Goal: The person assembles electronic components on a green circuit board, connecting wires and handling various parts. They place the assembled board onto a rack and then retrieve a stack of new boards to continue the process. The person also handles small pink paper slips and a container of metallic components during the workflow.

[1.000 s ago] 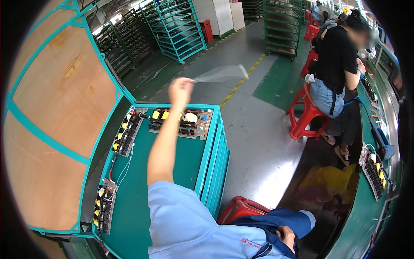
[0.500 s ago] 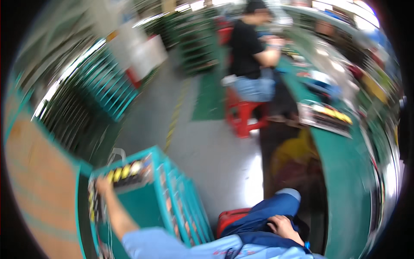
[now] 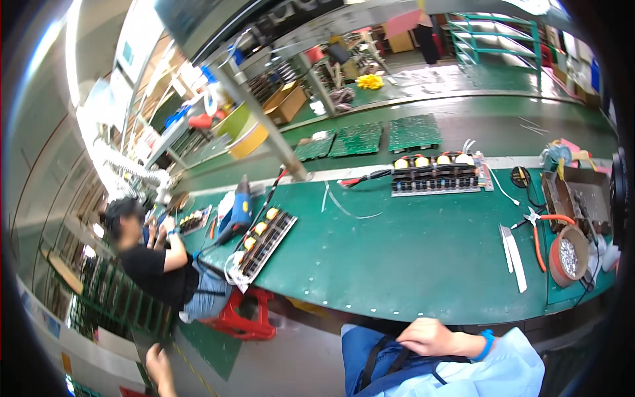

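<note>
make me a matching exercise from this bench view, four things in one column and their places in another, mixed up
Things:
1. right hand
2. left hand
3. red-handled pliers
4. blue power screwdriver

Places:
A. on the green bench, just left of the round red tub
B. on the lap, over the blue trousers
C. low at the left, over the floor
D. on the bench's left part, behind the board with yellow parts

Pairs: 1-B, 2-C, 3-A, 4-D

Green workbench (image 3: 410, 264), red stool (image 3: 239, 316)
</note>
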Demonstrator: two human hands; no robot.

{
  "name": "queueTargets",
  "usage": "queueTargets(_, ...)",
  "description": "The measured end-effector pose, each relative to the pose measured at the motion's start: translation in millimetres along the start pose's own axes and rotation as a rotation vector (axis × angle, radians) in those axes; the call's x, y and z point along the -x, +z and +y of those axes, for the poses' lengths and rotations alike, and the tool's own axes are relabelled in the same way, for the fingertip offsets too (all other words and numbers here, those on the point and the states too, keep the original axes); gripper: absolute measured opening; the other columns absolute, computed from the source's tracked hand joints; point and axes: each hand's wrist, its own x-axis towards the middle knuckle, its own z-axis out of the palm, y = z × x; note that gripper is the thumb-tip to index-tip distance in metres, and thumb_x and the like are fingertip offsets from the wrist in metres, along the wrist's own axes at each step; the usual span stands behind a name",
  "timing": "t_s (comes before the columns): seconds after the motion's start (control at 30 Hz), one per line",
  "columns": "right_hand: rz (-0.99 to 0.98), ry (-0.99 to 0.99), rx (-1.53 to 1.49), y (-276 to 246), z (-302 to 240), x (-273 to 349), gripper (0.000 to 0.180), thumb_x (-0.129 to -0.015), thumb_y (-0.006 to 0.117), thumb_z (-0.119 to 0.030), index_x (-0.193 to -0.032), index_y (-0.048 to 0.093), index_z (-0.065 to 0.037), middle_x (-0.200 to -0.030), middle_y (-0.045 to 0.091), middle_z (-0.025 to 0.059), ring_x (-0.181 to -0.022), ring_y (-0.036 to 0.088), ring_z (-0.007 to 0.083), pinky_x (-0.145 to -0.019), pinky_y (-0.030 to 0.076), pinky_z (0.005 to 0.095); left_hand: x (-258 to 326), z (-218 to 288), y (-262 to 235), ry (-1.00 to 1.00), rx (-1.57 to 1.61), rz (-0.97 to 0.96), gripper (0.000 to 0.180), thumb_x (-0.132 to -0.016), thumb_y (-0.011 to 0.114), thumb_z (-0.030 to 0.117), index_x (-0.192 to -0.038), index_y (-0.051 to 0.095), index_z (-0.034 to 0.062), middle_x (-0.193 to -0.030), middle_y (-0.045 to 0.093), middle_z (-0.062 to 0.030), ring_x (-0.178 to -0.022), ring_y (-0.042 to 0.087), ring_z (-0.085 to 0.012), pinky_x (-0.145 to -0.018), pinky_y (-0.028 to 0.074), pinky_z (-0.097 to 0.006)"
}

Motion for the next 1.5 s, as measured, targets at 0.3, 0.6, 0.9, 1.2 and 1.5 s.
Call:
queueTargets(0.3,0.27,0.455,0.621,-108,-10,51,0.021,-0.055,0.071,-0.011,-0.069,0.055,-0.007,-0.079,0.057,0.005,-0.074,0.054,0.0226,-0.067,0.04,0.0364,-121,504,259,0.962,0.696,-0.361,0.02,-0.073,0.06,0.012,-0.091,0.055,0.0033,-0.088,0.058,-0.0122,-0.085,0.054,-0.0293,-0.074,0.042,-0.034)
queueTargets(0.6,0.284,0.755,0.748,-106,1,63,0.04,-0.049,0.072,-0.013,-0.083,0.053,-0.004,-0.096,0.051,0.0129,-0.09,0.048,0.033,-0.077,0.039,0.0434,-144,733,457,0.312,0.902,-0.859,0.029,-0.074,0.053,0.02,-0.092,0.062,-0.0005,-0.093,0.061,-0.0169,-0.089,0.058,-0.0249,-0.079,0.043,-0.032)
queueTargets(0.9,0.382,0.751,0.84,-105,4,52,0.029,-0.055,0.07,-0.014,-0.077,0.055,-0.004,-0.084,0.055,0.0095,-0.078,0.053,0.028,-0.069,0.042,0.0378,-146,784,486,-0.229,0.957,-1.402,0.02,-0.082,0.054,0.029,-0.082,0.054,0.0091,-0.066,0.051,-0.0018,-0.058,0.047,-0.016,-0.052,0.036,-0.035)
queueTargets(1.2,0.378,0.751,0.877,-104,4,55,0.029,-0.057,0.072,-0.016,-0.078,0.055,-0.005,-0.082,0.056,0.0069,-0.08,0.054,0.024,-0.069,0.042,0.0347,-131,813,465,-0.29,1.486,-1.457,0.026,-0.089,0.037,0.024,-0.105,0.048,0.0062,-0.097,0.057,-0.0071,-0.081,0.057,-0.0229,-0.071,0.046,-0.047)
queueTargets(1.5,0.405,0.735,0.897,-99,1,55,0.028,-0.058,0.072,-0.016,-0.077,0.056,-0.005,-0.081,0.057,0.0061,-0.079,0.054,0.0236,-0.069,0.042,0.0348,-116,829,440,-0.208,1.574,-1.104,0.027,-0.087,0.045,0.025,-0.105,0.05,0.006,-0.089,0.057,-0.0046,-0.07,0.055,-0.0149,-0.056,0.044,-0.033)
